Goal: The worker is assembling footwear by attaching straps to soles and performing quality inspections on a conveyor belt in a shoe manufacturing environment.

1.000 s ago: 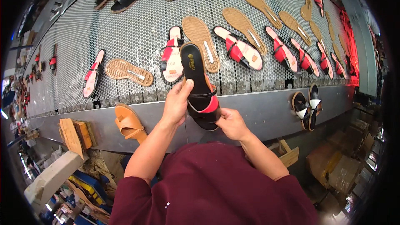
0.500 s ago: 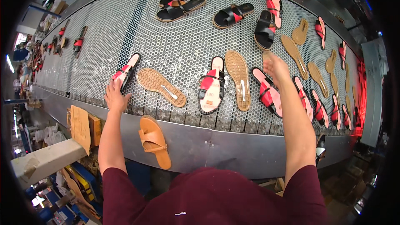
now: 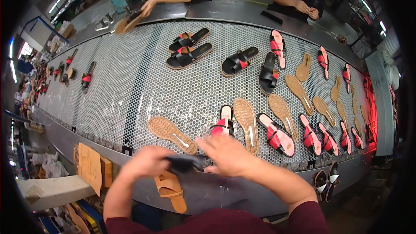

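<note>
My left hand [image 3: 149,162] is closed on a dark sandal [image 3: 187,164], smeared by motion, above the belt's near edge. My right hand [image 3: 229,156] reaches in from the right, its fingers stretched out beside that sandal. It partly covers a red-strapped sandal with a pink insole [image 3: 224,119]. Tan outsoles lie tread up on either side, one to the left [image 3: 172,135] and one to the right [image 3: 246,123]. Below my left hand, a tan strap sandal [image 3: 170,190] rests on the metal ledge.
The perforated conveyor belt [image 3: 143,86] carries black-and-red sandals [image 3: 190,55] at its far side and several pink-insole sandals [image 3: 275,134] on the right. Across it, one person's hand [image 3: 149,6] holds a tan sole [image 3: 130,22]; another person's hands [image 3: 307,9] are together. Red light glows at right.
The pink-insole sandal at left has left the belt, and my left hand now holds a dark sandal nearer me. My right hand came leftward from an outsole. The view has tilted up.
</note>
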A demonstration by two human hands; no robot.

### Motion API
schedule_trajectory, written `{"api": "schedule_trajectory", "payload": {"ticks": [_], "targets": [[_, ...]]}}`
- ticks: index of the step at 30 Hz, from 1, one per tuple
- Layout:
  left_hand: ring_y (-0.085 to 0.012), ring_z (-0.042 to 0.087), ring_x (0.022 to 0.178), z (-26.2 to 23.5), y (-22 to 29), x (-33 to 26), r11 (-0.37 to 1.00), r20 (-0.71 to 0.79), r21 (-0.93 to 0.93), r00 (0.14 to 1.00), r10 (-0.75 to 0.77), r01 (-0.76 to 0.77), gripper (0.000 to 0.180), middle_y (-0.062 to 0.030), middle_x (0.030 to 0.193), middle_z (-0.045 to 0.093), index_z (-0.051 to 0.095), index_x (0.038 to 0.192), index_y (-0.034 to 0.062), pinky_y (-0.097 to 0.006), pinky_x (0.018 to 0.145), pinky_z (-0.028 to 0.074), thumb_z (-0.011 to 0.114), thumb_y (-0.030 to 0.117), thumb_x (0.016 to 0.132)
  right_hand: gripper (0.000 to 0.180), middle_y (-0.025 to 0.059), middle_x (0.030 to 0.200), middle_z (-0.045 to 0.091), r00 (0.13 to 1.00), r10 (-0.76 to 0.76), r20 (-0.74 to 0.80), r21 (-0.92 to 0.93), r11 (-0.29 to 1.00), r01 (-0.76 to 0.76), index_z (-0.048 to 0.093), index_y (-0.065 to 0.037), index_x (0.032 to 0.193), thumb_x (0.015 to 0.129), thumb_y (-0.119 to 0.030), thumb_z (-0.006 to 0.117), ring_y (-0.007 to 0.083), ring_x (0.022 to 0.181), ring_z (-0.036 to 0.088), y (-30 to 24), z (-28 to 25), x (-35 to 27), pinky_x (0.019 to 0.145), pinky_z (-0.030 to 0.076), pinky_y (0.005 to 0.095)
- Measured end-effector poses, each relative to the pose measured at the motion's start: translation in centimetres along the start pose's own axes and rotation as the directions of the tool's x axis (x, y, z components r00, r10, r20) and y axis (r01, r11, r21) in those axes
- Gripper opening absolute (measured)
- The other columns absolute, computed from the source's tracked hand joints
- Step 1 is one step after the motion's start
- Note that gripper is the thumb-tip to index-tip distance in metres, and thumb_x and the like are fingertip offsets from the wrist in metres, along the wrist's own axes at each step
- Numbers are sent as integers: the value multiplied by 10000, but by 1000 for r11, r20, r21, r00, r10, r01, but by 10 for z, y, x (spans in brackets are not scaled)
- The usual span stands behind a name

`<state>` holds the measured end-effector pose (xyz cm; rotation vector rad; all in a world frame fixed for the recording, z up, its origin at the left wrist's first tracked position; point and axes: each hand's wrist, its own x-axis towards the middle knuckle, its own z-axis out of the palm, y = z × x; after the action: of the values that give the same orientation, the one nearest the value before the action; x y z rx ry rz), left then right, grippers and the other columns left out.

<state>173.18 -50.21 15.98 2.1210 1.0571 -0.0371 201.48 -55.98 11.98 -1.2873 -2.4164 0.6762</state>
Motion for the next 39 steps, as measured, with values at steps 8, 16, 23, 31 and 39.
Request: {"api": "schedule_trajectory", "payload": {"ticks": [8, 16, 23, 31, 39], "targets": [[-391, 477, 1329, 59, -132, 58, 885, -502, -139, 738, -450, 444, 784, -205, 1445, 504, 484, 1388, -40, -452, 1105, 388, 765, 408, 810, 185, 135, 884, 721, 834, 451, 318, 565, 616, -549, 682, -107, 1054, 881, -130, 622, 292, 847, 705, 19, 47, -166, 766, 521, 379], [-375, 414, 1347, 114, -189, 77, 746, -627, 11, 585, -514, 666, 870, -202, 1450, 470, 430, 1436, -14, -466, 1140, 331, 816, 389, 768, 119, 12, 823, 694, 416, 763, 496, 720, -93, -688, 677, -27, 965, 870, -98, 690, 95, 771, 622, -16, 106, -284, 749, 500, 279], [-359, 495, 1237, 111, -186, 73, 733, -567, -196, 535, -627, 652, 797, -215, 1296, 543, 508, 1340, -18, -442, 1061, 401, 854, 347, 721, 145, -7, 899, 689, 498, 802, 329, 747, 102, -657, 680, -28, 1011, 873, -25, 636, 119, 835, 624, -18, 90, -289, 787, 497, 280], [-293, 641, 1105, 102, -224, -20, 397, -506, -850, 328, -798, -347, 371, -174, 1276, 618, 508, 1323, -65, -414, 976, 511, 542, 75, 981, 174, 26, 879, 695, 459, 809, 367, 866, -116, -487, 652, -26, 1086, 960, -145, 647, 100, 792, 640, 0, 106, -318, 730, 510, 278], [-279, 655, 1056, 107, -27, -29, 144, -449, -888, 752, -483, -437, 272, -133, 1156, 670, 591, 1174, 36, -438, 947, 535, 459, 245, 1061, 126, 55, 864, 720, 503, 807, 309, 933, -154, -326, 700, -6, 1003, 905, -25, 622, 135, 762, 672, 20, 104, -349, 708, 531, 296]]}}
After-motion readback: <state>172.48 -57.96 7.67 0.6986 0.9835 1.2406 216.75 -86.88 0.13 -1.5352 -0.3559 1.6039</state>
